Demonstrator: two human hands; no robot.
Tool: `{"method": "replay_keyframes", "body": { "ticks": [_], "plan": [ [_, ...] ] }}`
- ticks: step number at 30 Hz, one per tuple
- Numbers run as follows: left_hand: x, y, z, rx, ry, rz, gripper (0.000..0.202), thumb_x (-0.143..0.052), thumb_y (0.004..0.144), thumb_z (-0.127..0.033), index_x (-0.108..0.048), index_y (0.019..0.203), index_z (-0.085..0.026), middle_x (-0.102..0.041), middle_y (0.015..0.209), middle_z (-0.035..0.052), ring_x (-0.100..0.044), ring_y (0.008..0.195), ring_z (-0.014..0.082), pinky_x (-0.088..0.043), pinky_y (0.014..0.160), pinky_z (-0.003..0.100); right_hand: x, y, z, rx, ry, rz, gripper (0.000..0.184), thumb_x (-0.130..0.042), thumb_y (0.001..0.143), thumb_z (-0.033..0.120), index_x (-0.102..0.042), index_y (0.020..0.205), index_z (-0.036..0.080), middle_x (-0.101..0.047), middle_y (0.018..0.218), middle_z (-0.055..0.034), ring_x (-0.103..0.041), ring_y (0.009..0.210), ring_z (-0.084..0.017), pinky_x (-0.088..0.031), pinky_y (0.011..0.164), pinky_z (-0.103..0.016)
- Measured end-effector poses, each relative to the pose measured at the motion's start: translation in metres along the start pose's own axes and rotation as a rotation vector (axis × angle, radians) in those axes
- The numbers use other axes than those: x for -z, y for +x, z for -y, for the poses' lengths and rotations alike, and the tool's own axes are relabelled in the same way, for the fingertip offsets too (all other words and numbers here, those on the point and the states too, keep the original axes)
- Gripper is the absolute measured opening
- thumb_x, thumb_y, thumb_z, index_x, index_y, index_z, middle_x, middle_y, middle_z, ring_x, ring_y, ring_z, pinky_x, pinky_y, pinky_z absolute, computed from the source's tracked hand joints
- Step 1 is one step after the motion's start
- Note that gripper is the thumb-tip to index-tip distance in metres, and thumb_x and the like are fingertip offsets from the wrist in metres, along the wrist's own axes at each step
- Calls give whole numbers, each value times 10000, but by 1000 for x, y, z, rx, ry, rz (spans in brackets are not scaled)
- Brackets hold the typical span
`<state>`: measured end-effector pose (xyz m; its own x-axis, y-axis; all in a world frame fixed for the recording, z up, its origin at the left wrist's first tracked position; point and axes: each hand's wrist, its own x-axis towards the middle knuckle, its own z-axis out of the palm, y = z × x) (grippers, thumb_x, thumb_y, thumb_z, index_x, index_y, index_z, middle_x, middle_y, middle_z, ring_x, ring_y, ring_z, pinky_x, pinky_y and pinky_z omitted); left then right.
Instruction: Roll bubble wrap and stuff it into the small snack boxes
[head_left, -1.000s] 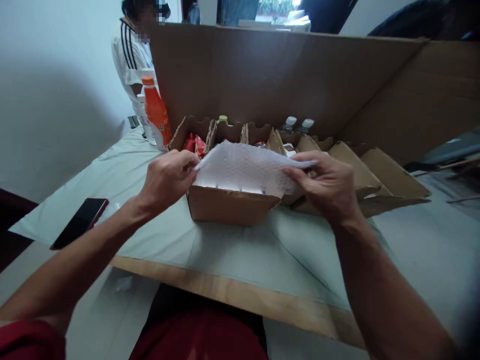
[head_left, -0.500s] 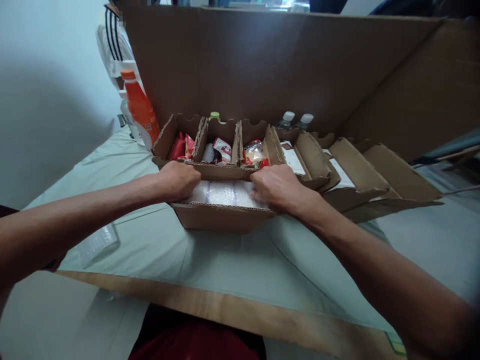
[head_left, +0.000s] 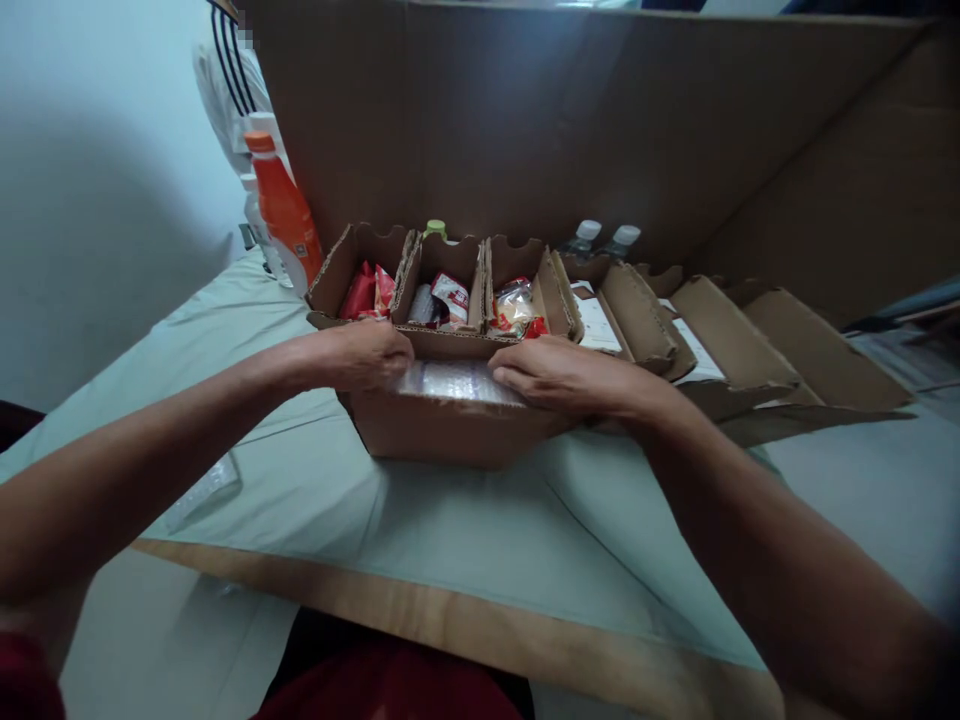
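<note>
A small brown cardboard box (head_left: 450, 432) stands in front of me on a pale green cloth, its top partly uncovered. Clear bubble wrap (head_left: 457, 382) fills the opening between my hands. At the box's left top edge, my left hand (head_left: 369, 354) is closed, its fingers curled and slightly blurred. My right hand (head_left: 555, 375) is closed at the right top edge, thumb side toward the wrap. Both seem to grip the cardboard rim; the fingertips are partly hidden.
Behind the box runs a row of open cardboard bins (head_left: 442, 240) holding red packets (head_left: 367, 290) and other packaged goods. An orange bottle (head_left: 281, 205) stands at left. A large cardboard panel (head_left: 525, 120) rises behind. More bubble wrap (head_left: 206, 490) lies left; the wooden table edge (head_left: 420, 610) is nearest me.
Both hands have shifted slightly, the right one turning flatter. The box's front rim sits a little higher, covering more of the bubble wrap. The view has moved slightly.
</note>
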<state>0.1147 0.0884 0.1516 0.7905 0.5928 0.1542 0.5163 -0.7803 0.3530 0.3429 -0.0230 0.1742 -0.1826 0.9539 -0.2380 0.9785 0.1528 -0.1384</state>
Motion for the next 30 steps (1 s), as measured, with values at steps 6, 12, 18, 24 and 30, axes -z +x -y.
{"method": "replay_keyframes", "body": {
  "ticks": [6, 12, 18, 24, 30],
  "plan": [
    [-9, -104, 0, 53, -124, -563, 203, -578, 944, -305, -722, 1064, -225, -747, 1000, 42, -684, 896, 192, -550, 881, 333, -37, -102, -13, -221, 251, -737, 303, -527, 976, 473, -739, 1047, 269, -796, 976, -49, -733, 824, -238, -538, 730, -354],
    [-111, -139, 20, 388, -497, -522, 672, -707, 835, -447, -514, 1429, -199, -572, 1455, 149, -611, 1250, 307, -513, 1062, 491, -121, -78, -12, -268, 563, -595, 572, -639, 834, 626, -667, 1183, 173, -768, 1052, -123, -687, 730, -229, -567, 681, -372],
    [-148, -110, -6, 332, -800, -480, 737, -682, 832, -437, -439, 1473, -168, -611, 1372, 160, -585, 1301, 331, -464, 1122, 519, -160, -61, 5, -428, 657, -670, 483, -576, 847, 600, -695, 993, 155, -743, 881, -111, -638, 666, -230, -531, 654, -375],
    [-159, -214, -39, 383, -574, -478, 651, -682, 841, -339, -495, 1458, -251, -677, 1275, 121, -616, 1269, 341, -514, 1081, 497, -183, -115, 35, -341, 700, -763, 347, -626, 853, 534, -738, 985, 233, -760, 902, -105, -728, 937, -331, -577, 835, -442],
    [-125, -193, -12, 562, -594, -578, 572, -684, 839, -411, -526, 1330, -164, -670, 1239, 148, -648, 1180, 317, -519, 1036, 482, -164, -69, 58, -266, 846, -745, 405, -681, 821, 506, -678, 1089, 201, -758, 1032, -120, -712, 935, -289, -572, 862, -457]
  ]
}}
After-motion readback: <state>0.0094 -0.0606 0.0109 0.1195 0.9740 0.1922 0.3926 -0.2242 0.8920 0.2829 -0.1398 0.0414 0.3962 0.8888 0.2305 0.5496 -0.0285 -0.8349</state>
